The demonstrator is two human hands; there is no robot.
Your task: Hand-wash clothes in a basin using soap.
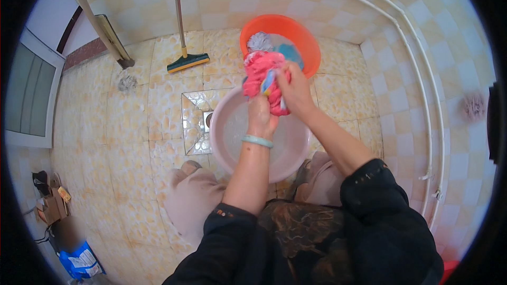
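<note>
A bunched pink-red cloth (259, 74) with a blue, white and yellow patch is held up above the far part of a pale pink basin (217, 150). From the right, my right hand (299, 93) is closed round the cloth, its fingers bent over the patch. My left hand (260, 115), below a pale green bangle (257, 141), grips the cloth from the near side; most of its fingers are hidden behind it. Cloudy water (237, 129) shows inside the pink basin. Just beyond stands an orange basin (309, 39) with a grey cloth (260, 41) and a blue cloth (289, 54) in it.
A metal floor drain (207, 121) lies left of the pink basin. A floor squeegee (188, 62) and a flat mop (113, 42) lean at the far left. White pipes (422, 100) run along the right wall. Boxes (53, 206) and a blue package (82, 261) sit at lower left.
</note>
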